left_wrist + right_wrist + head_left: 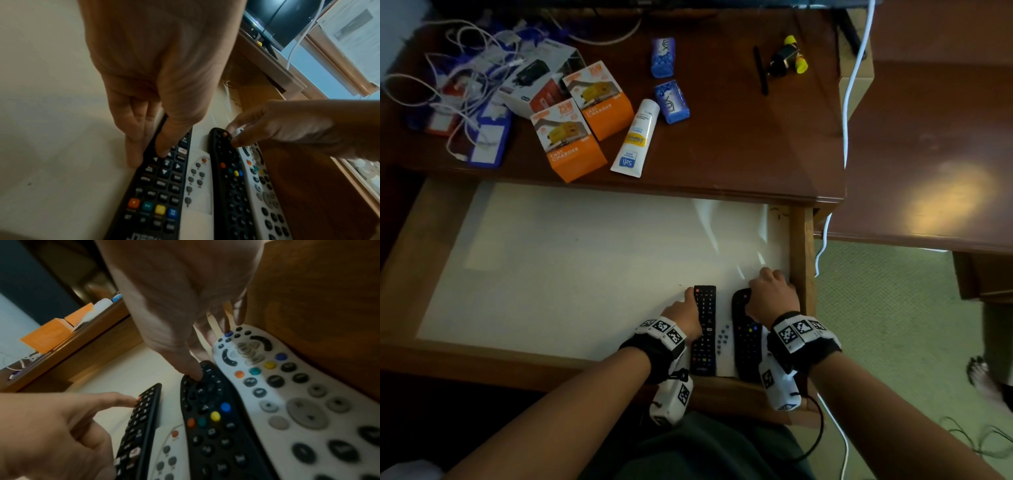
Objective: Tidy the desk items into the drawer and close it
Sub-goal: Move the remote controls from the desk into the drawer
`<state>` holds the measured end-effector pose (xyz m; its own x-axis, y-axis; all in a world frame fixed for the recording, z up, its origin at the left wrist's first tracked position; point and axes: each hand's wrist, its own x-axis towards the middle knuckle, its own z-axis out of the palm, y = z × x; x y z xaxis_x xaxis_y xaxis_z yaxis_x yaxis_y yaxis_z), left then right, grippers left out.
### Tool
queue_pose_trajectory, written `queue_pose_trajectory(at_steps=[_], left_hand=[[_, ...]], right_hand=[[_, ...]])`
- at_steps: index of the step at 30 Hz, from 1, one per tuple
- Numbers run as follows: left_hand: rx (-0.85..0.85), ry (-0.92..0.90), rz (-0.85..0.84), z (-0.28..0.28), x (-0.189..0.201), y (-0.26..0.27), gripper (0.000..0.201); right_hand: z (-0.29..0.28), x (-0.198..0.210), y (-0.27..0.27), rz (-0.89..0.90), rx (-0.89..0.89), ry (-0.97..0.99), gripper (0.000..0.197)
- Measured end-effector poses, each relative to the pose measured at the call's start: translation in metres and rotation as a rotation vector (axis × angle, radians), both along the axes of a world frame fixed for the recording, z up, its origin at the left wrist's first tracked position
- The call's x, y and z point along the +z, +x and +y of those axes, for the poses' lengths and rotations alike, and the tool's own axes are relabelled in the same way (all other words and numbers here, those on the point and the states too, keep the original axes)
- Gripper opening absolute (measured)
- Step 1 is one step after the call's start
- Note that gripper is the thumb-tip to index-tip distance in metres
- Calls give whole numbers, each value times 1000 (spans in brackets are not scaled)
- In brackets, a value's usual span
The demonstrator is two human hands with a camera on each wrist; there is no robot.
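Observation:
The drawer [803, 257] stands pulled out, lined in white. Several remotes lie side by side in its front right corner. My left hand [688, 303] lies with straight fingers [133, 146] along the left edge of the slim black remote [705, 329] and its thumb on the buttons. A small white remote [722, 337] sits between that and the curved black remote [746, 339]. My right hand [770, 294] presses its thumb [191, 368] on the curved remote's top, fingers spread toward the large white remote [287, 386] against the drawer's right wall.
On the desk top [739, 144] lie two orange charger boxes [571, 144], a white tube [637, 137], two blue boxes [672, 101], a white box [541, 77], tangled cables [458, 85], a black pen [760, 70] and a black-yellow gadget [789, 56]. The drawer's left part shows bare liner [551, 274].

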<state>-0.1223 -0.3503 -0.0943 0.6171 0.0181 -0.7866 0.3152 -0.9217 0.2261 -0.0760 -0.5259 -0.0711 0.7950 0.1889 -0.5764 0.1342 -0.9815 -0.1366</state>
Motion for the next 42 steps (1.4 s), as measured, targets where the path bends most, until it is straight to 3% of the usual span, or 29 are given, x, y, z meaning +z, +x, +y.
queue_pose_trajectory(at_steps=[7, 14, 21, 31, 38, 40, 42], left_hand=[[-42, 18, 8, -3, 3, 3, 89], [-1, 8, -37, -8, 9, 12, 114], [-41, 14, -45, -10, 4, 13, 103], [-276, -123, -91, 6, -1, 18, 103], [-288, -156, -100, 7, -4, 17, 106], [-287, -168, -104, 9, -4, 14, 107], [-284, -151, -116, 9, -5, 13, 106]], right_hand=[[-5, -7, -4, 1, -4, 32, 43], [-7, -11, 0, 20, -17, 63, 45], [-7, -14, -3, 6, -68, 87, 47], [-4, -5, -13, 55, -132, 16, 54], [-1, 0, -21, 67, -150, 0, 59], [8, 5, -30, -75, -93, -40, 52], [21, 6, -38, -163, 105, -33, 42]])
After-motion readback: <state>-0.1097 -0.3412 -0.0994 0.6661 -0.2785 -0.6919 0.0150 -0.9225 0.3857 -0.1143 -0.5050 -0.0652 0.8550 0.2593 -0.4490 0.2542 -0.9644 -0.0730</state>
